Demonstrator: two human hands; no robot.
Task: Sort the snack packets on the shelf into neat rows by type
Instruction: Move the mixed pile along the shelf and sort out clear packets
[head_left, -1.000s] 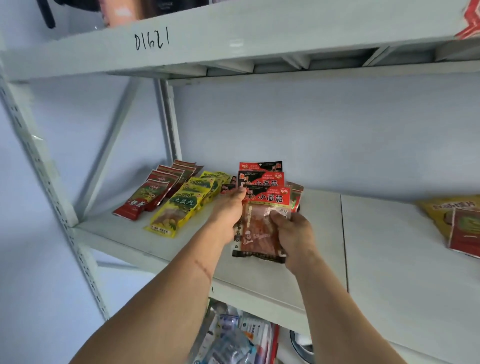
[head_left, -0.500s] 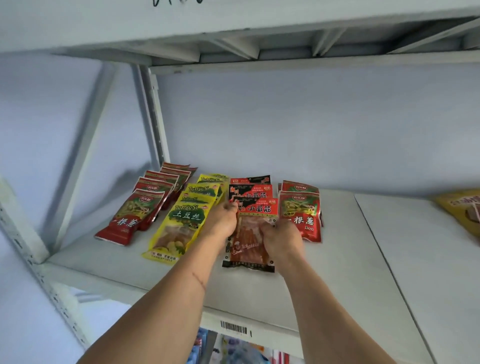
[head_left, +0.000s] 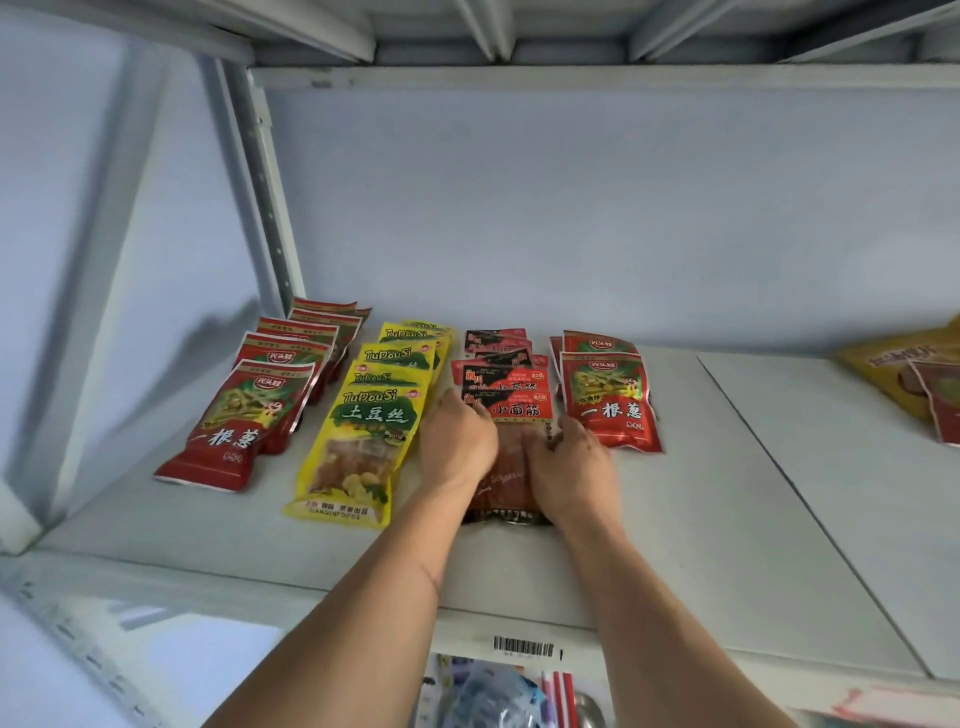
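Four rows of snack packets lie on the white shelf (head_left: 727, 530). From left to right there are red packets (head_left: 244, 410), yellow packets (head_left: 371, 421), red-and-black packets (head_left: 498, 364) and a short row of red packets (head_left: 608, 400). The front red-and-black packet (head_left: 511, 470) lies flat at the head of its row. My left hand (head_left: 457, 447) grips its left edge and my right hand (head_left: 571, 467) grips its right edge, covering much of it.
A yellow bag (head_left: 893, 364) with a red packet (head_left: 943, 405) on it lies at the far right of the shelf. A metal upright (head_left: 260, 208) stands behind the left rows. A barcode label (head_left: 522, 647) marks the front edge. Bagged goods (head_left: 488, 696) sit on the shelf below.
Both hands have lowered the red-and-black packet onto the shelf at the front of its row. The camera has tilted down and moved closer to the shelf.
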